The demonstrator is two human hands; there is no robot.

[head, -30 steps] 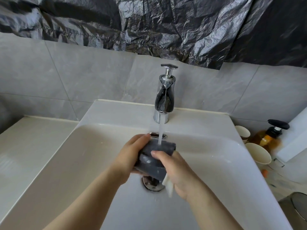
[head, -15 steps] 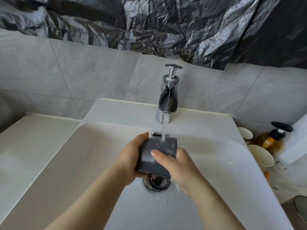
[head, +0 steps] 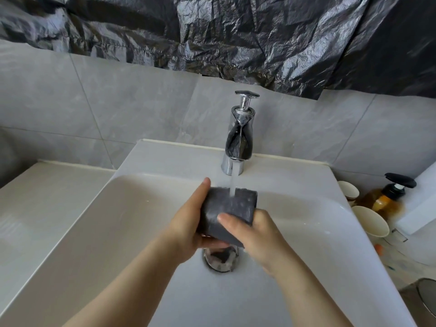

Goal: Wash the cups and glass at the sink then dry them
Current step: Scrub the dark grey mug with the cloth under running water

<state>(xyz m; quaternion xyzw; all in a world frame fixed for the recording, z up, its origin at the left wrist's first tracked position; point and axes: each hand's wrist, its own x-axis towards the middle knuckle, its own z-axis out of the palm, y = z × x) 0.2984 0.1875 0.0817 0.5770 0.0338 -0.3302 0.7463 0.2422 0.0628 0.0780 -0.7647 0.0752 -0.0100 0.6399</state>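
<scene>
The drain is seen nearest, in front of the tap and below it, in the floor of the white sink. Just above it, straight before the tap, a dark grey cup is held in both hands. The left hand is wrapped round its left side with the thumb raised beside the rim. The right hand is curled round its right side with the thumb laid across the front. The stream of water from the tap is caught on the cup's upper edge. To the right of the tap, two pale cups and a soap bottle are set beside the sink. Behind the tap, grey tiles are topped by a black plastic sheet.
</scene>
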